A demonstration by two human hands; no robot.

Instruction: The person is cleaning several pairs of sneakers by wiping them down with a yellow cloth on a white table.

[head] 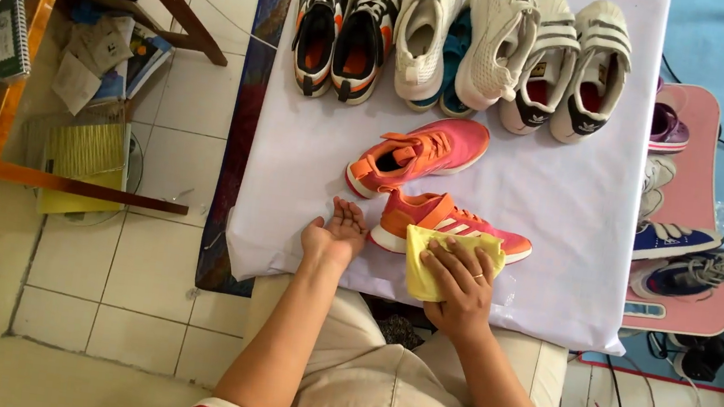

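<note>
both forearms reach fwd from the body, bare below striped sleeves. left hand (335, 235) lies palm up, fingers loosely curled, holding nothing, thumb side toward the other hand. right hand (460, 285) lies palm down, fingers spread flat & pressing, a ring on one finger, wrist bent slightly inward.

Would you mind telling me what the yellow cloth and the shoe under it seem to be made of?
The yellow cloth looks like soft, matte microfibre: it folds limply under the right hand. The orange-pink shoe appears to be synthetic mesh with a smooth white rubbery sole.
</note>
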